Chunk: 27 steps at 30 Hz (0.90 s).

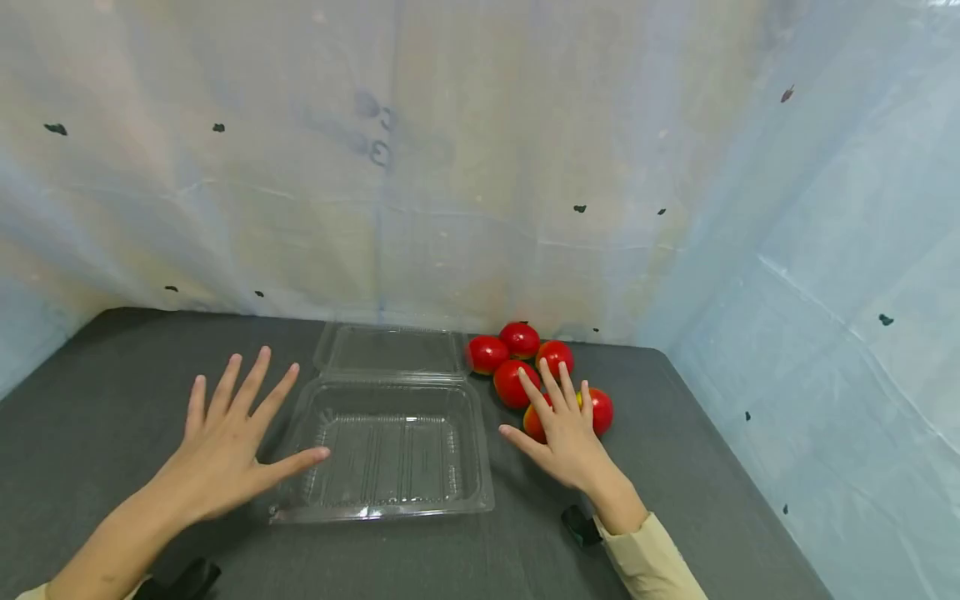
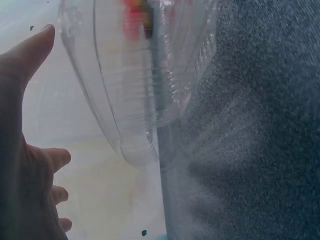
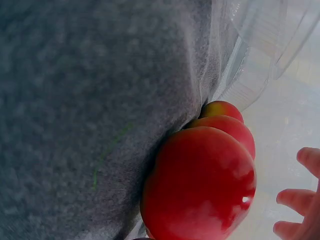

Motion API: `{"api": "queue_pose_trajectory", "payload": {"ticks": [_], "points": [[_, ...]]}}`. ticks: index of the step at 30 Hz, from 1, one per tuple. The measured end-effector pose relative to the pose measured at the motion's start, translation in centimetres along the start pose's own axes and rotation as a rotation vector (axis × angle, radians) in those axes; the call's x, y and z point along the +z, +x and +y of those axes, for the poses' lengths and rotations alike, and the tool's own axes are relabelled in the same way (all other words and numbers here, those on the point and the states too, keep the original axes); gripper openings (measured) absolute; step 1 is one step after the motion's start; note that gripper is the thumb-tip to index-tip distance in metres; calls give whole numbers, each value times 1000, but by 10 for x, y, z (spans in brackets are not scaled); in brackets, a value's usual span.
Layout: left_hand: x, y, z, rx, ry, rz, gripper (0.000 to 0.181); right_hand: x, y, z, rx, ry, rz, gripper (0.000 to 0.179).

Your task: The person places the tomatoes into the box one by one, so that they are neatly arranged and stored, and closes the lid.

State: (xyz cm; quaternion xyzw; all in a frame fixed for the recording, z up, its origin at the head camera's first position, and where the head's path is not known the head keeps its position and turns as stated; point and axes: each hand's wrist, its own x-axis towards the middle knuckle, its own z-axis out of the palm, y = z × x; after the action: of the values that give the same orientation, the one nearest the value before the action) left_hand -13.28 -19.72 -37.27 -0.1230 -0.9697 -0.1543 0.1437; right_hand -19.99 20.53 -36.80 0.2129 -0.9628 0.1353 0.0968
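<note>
My left hand (image 1: 225, 454), fingers spread and holding nothing, hovers by the left side of an open clear plastic clamshell box (image 1: 480, 442). Its lid (image 1: 397, 350) lies folded back toward the wall. The left wrist view shows my thumb and fingertips apart from the clear box (image 2: 110, 75). Over on the right, my right hand (image 1: 566, 446) is spread above several glossy red, apple-like fruits (image 1: 516, 383) with yellow patches, partly hiding some. One large red fruit (image 3: 200, 185) fills the middle of the right wrist view, with my fingers (image 3: 297, 201) apart from it.
A dark grey cloth-like surface (image 1: 675, 475) covers the table. Pale plastic sheeting (image 1: 465, 167) hangs behind it, with small dark marks, and a bluish sheet (image 1: 847, 333) stands along the right. Black straps (image 1: 581, 525) sit at both wrists.
</note>
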Motion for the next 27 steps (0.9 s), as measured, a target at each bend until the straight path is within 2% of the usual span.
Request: {"api": "queue_pose_trajectory", "payload": {"ticks": [6,11,20,27], "points": [[-2,0,-1,7,-3,-8,108,1,-1,1,-1,0,4,82],[-1,-2,1,49,-35,-30,108,1,-1,4,-11,-1,11,83],[-3,-12,-1,125,-158,-123,109,-2,-6,9,-35,55,42,81],[-1,-18,-2,193,-221,-110,114,-4,-8,13,-37,70,44,76]]}}
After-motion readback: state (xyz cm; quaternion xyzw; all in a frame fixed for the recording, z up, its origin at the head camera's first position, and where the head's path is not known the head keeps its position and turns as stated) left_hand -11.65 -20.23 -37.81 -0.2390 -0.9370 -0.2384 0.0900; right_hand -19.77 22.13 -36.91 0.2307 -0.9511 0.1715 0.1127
